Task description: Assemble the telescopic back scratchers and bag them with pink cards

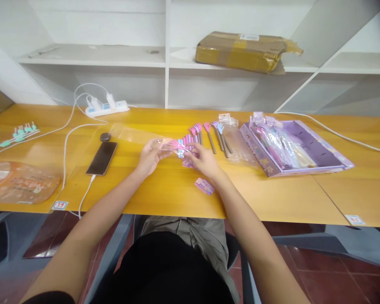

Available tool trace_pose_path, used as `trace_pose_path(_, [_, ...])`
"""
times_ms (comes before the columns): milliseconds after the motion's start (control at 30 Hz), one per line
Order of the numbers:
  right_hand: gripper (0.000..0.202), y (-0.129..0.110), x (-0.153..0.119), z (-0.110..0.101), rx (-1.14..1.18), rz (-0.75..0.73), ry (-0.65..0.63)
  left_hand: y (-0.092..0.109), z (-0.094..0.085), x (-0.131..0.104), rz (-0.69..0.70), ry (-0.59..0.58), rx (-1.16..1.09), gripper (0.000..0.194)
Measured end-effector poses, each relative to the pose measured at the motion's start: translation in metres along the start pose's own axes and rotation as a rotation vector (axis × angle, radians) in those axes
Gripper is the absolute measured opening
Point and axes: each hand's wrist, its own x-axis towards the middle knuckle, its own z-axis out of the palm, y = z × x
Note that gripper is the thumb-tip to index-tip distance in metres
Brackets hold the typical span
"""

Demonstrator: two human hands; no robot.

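Above the middle of the table, my left hand [148, 159] is closed on the edge of a clear plastic bag [164, 145]. A pink hand-shaped back scratcher [176, 145] lies at the bag, its claw pointing left. Whether the claw is fully inside I cannot tell. My right hand [204, 160] pinches the back scratcher's handle side, and its fingers hide much of it. Just behind my hands are small pink and blue pieces [186, 140], partly covered. A purple printed card [204, 186] lies in front of my right hand. Several loose back scratchers [210, 137] with metal handles lie beyond it.
A purple display box [310, 169] with bagged items stands at the right, clear bags [237, 141] beside it. To the left are a charging phone [101, 158], cables, a power strip [107, 109] and an orange bag [25, 183]. A taped parcel [240, 50] sits on the shelf.
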Motion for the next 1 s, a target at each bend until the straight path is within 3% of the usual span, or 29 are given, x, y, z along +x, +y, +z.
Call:
trace_pose_path(367, [0.071,-0.008,-0.006,0.018,-0.169,-0.050,-0.053,-0.013,0.008,-0.005,-0.037,0.008,0.049,0.053])
trace_pose_path(567, [0.046,-0.008,-0.004,0.003,-0.110,0.019,0.015,0.003,-0.004,0.007,0.084,0.174,-0.028,0.042])
trace_pose_path(667, [0.045,-0.007,-0.002,-0.003,0.009,0.044,0.046,0.011,-0.011,0.013,0.081,0.225,-0.063,0.029])
trace_pose_path(833, [0.051,-0.012,-0.003,0.002,0.097,0.032,0.130,0.009,-0.007,0.009,-0.008,0.204,-0.128,0.019])
trace_pose_path(1000, [0.055,-0.017,-0.007,0.014,0.084,0.024,0.090,-0.002,0.005,-0.003,-0.079,0.122,-0.133,0.032])
